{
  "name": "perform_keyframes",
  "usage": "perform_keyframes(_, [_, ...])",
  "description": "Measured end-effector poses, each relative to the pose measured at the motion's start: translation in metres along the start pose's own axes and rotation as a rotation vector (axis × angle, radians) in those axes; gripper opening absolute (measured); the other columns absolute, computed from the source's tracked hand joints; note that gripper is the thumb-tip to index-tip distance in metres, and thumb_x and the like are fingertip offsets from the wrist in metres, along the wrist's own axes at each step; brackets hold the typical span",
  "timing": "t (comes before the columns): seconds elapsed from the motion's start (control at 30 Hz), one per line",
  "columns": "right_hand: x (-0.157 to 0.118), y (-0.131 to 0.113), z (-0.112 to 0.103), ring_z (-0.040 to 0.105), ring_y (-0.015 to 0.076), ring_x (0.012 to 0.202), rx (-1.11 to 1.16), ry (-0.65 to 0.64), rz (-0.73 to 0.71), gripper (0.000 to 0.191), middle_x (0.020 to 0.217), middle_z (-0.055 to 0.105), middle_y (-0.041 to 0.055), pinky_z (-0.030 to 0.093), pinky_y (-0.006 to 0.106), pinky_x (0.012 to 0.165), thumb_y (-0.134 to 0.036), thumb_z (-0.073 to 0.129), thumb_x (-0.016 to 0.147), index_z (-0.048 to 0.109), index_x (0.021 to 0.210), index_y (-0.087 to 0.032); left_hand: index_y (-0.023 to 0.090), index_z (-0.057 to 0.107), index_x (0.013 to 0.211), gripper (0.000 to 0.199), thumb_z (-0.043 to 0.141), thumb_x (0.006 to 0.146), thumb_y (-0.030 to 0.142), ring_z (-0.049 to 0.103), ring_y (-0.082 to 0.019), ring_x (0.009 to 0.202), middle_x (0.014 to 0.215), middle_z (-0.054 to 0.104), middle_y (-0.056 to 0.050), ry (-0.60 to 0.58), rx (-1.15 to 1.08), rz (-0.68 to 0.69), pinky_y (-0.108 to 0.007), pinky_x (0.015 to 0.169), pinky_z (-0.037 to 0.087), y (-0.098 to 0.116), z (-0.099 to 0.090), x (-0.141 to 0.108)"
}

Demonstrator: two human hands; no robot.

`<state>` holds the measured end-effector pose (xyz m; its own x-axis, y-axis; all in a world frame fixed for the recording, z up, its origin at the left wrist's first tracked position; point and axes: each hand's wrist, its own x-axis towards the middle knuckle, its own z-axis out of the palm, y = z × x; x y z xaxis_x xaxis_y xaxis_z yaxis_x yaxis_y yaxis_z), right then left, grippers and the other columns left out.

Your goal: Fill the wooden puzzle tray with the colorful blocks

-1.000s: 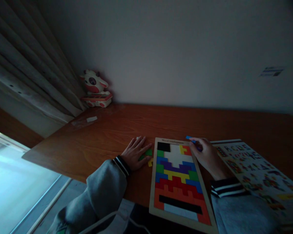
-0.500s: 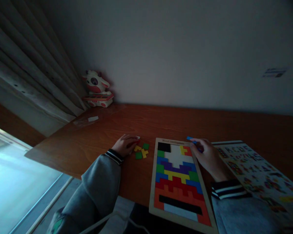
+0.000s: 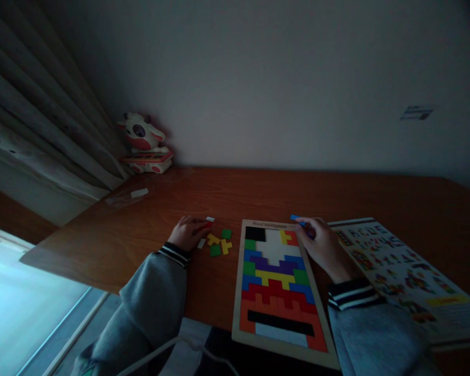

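My left hand [image 3: 187,233] is low over the tabletop, fingers curled at a red puzzle piece [image 3: 209,224] with a white piece [image 3: 210,219] against it. Several green and yellow pieces, one a green square [image 3: 226,234], lie just right of it. My right hand [image 3: 321,243] is closed on a blue puzzle piece [image 3: 295,217], pinched at the fingertips above the board's upper right corner. Something dark blue or purple shows under its fingers. The wooden puzzle board [image 3: 238,308] lies between my hands, mostly filled with coloured pieces; a pale bare patch [image 3: 274,248] shows near its top.
A printed pattern sheet [image 3: 399,271] lies right of the board, partly under my right forearm. A cow-shaped toy [image 3: 147,143] stands at the back left by the curtain [image 3: 50,104]. A white scrap [image 3: 139,193] lies nearby. A pale cable [image 3: 172,344] crosses my lap.
The whole view has shifted, so everything sits a little further left. A small white piece beside my left hand now shows. My right hand still holds the blue piece over the board's corner.
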<state>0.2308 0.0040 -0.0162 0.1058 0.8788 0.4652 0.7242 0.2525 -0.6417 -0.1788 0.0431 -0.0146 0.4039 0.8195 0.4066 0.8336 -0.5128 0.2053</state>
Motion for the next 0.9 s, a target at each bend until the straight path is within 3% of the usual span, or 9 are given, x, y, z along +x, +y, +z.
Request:
perform_keyframes(0.2, [0.0,0.002,0.001,0.065,0.0222,0.081,-0.002,0.006,-0.009,0.028,0.101,0.068,0.0108,0.054,0.039,0.074,-0.038,0.053,0.089,0.067,0.105,-0.021,0.028,0.074,0.11,0.039,0.046,0.097,0.052,0.068,-0.022,0.103,0.112,0.073,-0.003,-0.002,-0.062,-0.01,-0.038,0.095,0.053,0.0,0.003,-0.001])
perform_keyframes(0.33, [0.0,0.005,0.004,0.065,0.0222,0.083,-0.002,0.006,-0.015,0.028,0.102,0.067,0.0111,0.054,0.039,0.075,-0.037,0.053,0.089,0.067,0.106,-0.02,0.023,0.068,0.117,0.043,0.053,0.093,0.055,0.069,-0.023,0.101,0.112,0.073,-0.006,0.053,-0.09,-0.06,-0.036,0.091,0.056,0.009,0.001,0.001])
perform_keyframes(0.47, [0.001,0.008,0.005,0.065,0.0224,0.084,-0.002,-0.005,-0.027,0.028,0.103,0.067,0.0107,0.054,0.04,0.077,-0.038,0.052,0.09,0.066,0.107,-0.02,0.022,0.066,0.117,0.038,0.059,0.093,0.05,0.069,-0.02,0.099,0.11,0.073,-0.006,0.131,-0.259,0.042,-0.033,0.089,0.057,0.04,-0.002,0.006])
perform_keyframes(0.6, [0.001,0.007,0.005,0.065,0.0231,0.086,-0.008,0.003,-0.033,0.028,0.104,0.067,0.0114,0.054,0.041,0.079,-0.039,0.053,0.09,0.067,0.105,-0.02,0.021,0.066,0.119,0.035,0.062,0.093,0.044,0.069,-0.019,0.099,0.109,0.073,-0.007,-0.023,-0.402,0.269,-0.033,0.089,0.057,0.087,0.003,0.016])
perform_keyframes(0.7, [0.001,0.004,0.004,0.064,0.0233,0.087,-0.015,0.006,-0.034,0.027,0.103,0.068,0.0112,0.054,0.041,0.08,-0.039,0.052,0.09,0.067,0.104,-0.021,0.02,0.066,0.121,0.036,0.064,0.092,0.042,0.069,-0.018,0.1,0.113,0.072,-0.007,-0.146,-0.476,0.365,-0.031,0.09,0.057,0.118,0.011,0.027])
perform_keyframes(0.9, [0.0,-0.001,0.002,0.064,0.0221,0.084,-0.019,0.002,-0.023,0.027,0.1,0.067,0.0093,0.054,0.04,0.076,-0.04,0.052,0.09,0.067,0.104,-0.022,0.018,0.071,0.108,0.028,0.066,0.091,0.039,0.069,-0.018,0.102,0.109,0.074,-0.007,-0.207,-0.551,0.492,-0.03,0.093,0.055,0.141,0.026,0.044])
